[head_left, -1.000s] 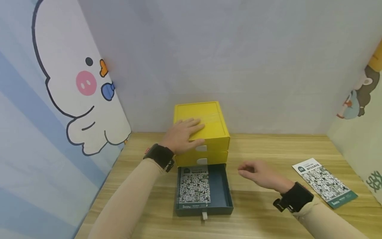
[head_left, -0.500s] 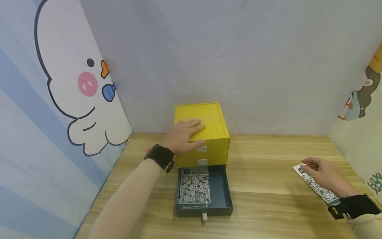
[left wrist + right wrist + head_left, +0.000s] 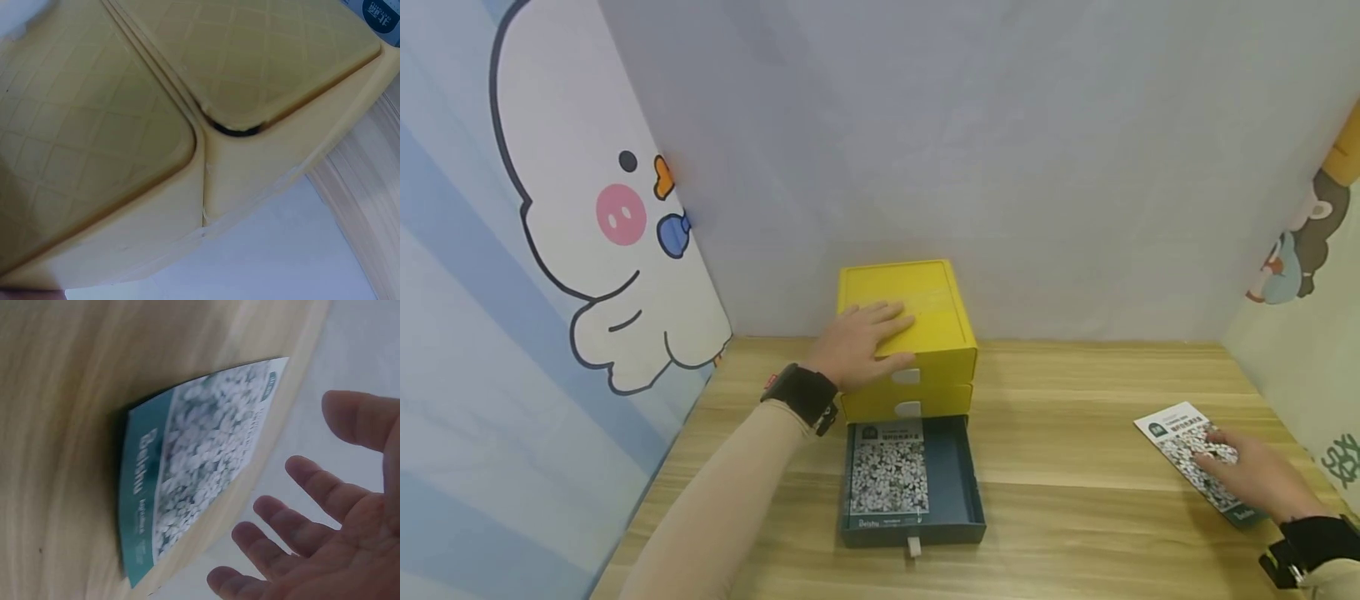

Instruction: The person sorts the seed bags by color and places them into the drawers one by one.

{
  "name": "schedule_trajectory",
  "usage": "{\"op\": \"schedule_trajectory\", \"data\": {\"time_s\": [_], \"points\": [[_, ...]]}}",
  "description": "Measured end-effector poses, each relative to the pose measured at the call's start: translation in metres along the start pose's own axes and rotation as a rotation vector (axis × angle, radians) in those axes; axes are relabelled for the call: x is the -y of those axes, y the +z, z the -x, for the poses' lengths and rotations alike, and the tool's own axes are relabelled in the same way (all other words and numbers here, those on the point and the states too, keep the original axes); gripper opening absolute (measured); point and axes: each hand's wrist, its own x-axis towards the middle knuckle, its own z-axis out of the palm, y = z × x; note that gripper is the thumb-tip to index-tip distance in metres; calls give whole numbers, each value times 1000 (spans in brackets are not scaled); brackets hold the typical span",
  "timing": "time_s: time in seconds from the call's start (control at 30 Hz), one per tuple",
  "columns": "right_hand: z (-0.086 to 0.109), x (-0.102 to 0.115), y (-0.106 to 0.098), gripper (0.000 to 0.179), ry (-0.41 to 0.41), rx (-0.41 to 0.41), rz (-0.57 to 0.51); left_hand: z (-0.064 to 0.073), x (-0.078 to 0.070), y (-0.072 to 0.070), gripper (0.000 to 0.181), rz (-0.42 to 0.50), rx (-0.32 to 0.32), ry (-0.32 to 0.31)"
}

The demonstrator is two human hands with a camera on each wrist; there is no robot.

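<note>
My left hand [image 3: 863,343] lies flat on top of a small yellow drawer box [image 3: 936,312], with the thumb over its upper front edge. The bottom drawer [image 3: 953,479], dark blue-grey, is pulled out and has a white tab. Inside it, on the left, lies a seed packet [image 3: 889,475] printed with white flowers. At the right a matching seed packet [image 3: 206,450] lies on the table. Over it my right hand [image 3: 1262,475] hovers with fingers spread; in the right wrist view [image 3: 337,525] the hand appears apart from the packet.
The wood-grain table [image 3: 1075,400] meets a grey wall [image 3: 1037,167] just behind the box. Cartoon-printed panels [image 3: 572,208] stand along the left and right sides. In the left wrist view the two upper yellow drawer fronts [image 3: 281,56] are closed.
My right hand has moved right from beside the open drawer to above the packet on the table, then slightly nearer me. The left hand stays on the box.
</note>
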Motion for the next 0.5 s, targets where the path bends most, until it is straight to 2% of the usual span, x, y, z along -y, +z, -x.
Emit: {"op": "schedule_trajectory", "data": {"time_s": [0.5], "points": [[-7,-22,15,92,62,136,81,0,0,0,66,0,3,-1]]}}
